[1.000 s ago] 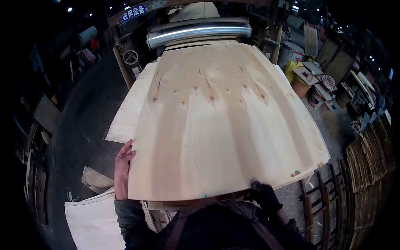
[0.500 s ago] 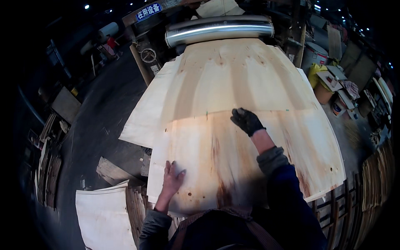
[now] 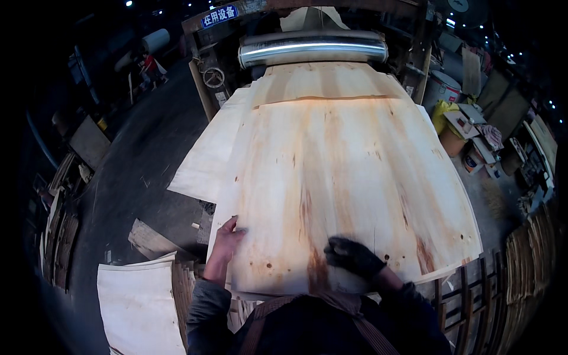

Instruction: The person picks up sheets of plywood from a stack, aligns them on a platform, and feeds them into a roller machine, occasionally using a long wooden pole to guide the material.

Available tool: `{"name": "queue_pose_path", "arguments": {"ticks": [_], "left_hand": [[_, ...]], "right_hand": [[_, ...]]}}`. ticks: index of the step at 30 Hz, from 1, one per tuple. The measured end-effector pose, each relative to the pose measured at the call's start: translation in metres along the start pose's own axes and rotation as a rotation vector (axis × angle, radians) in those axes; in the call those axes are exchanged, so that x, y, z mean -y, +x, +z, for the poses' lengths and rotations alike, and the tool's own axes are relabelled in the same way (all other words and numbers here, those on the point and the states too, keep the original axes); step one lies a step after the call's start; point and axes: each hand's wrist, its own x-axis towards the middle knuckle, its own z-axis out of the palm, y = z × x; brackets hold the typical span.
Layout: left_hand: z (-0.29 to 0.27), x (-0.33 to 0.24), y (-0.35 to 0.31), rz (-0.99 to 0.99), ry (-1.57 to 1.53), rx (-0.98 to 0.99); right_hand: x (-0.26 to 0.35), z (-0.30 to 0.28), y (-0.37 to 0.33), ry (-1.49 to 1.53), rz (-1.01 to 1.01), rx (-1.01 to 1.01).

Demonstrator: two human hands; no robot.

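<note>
A large pale veneer sheet (image 3: 349, 171) with brown streaks and knots lies on a stack before me. Beyond it, another veneer sheet (image 3: 331, 80) overlaps its far part and reaches up to a shiny metal roller (image 3: 313, 52). My bare left hand (image 3: 226, 241) is at the near left edge of the stack, thumb and fingers apart, holding nothing I can see. Over the near part of the sheet is my right hand (image 3: 355, 258) in a black glove. Its fingers look bent, but motion smears them, and I cannot see anything in them.
The roller's frame carries a handwheel (image 3: 213, 77) on the left. Offset veneer (image 3: 204, 151) juts out left of the stack. More white sheets (image 3: 139, 302) are piled at lower left. Right are a drum (image 3: 444, 87), buckets and a dark rack (image 3: 473, 296). A person in red (image 3: 151, 68) is far left.
The upper veneer sheet has moved away from me toward the roller, baring more of the sheet below. My right hand has come back toward my body; my left hand has shifted slightly left.
</note>
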Motion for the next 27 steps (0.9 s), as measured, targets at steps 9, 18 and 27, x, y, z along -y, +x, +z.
{"name": "queue_pose_path", "arguments": {"ticks": [9,18,27], "left_hand": [[0.020,-0.086,-0.012,0.053,-0.319,0.104],[-0.032,-0.098,-0.017,0.153,-0.280,0.012],[-0.060,-0.040,0.017,-0.053,-0.038,-0.111]], "right_hand": [[-0.073,-0.031,-0.106,0.399,0.077,-0.062],[-0.032,0.049,-0.136,-0.064,-0.264,-0.703],[0.029,0.006,-0.042,0.157,-0.358,-0.365]]}}
